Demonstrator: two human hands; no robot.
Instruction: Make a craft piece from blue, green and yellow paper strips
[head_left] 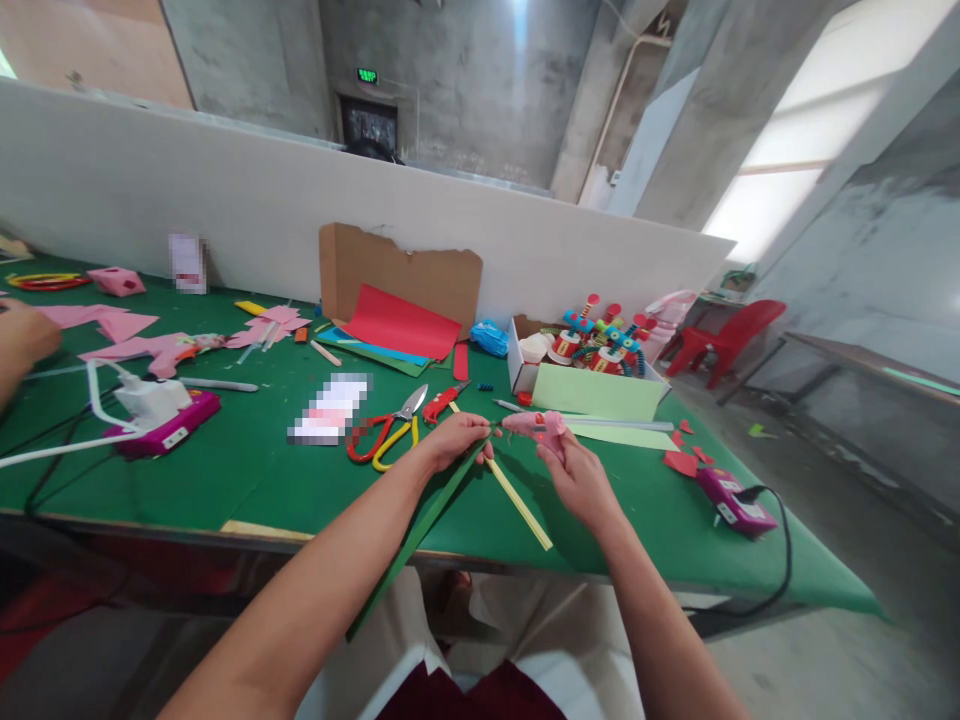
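My left hand [454,438] is closed in a pinch on the top end of a long green paper strip [409,545], which slants down towards me past the table's front edge. My right hand [576,478] is wrapped round a pink glue gun [534,426] whose nozzle points left at the pinched end of the strip. A pale yellow stick [517,497] lies on the green table [225,470] just under both hands.
Red and yellow scissors [386,430] and a small red tool lie left of my hands. A box [592,385] with colourful craft figures stands behind. Coloured paper sheets [401,325] lean on cardboard. Purple power blocks [731,500] with cables sit at both sides. Another person's hand [26,335] is far left.
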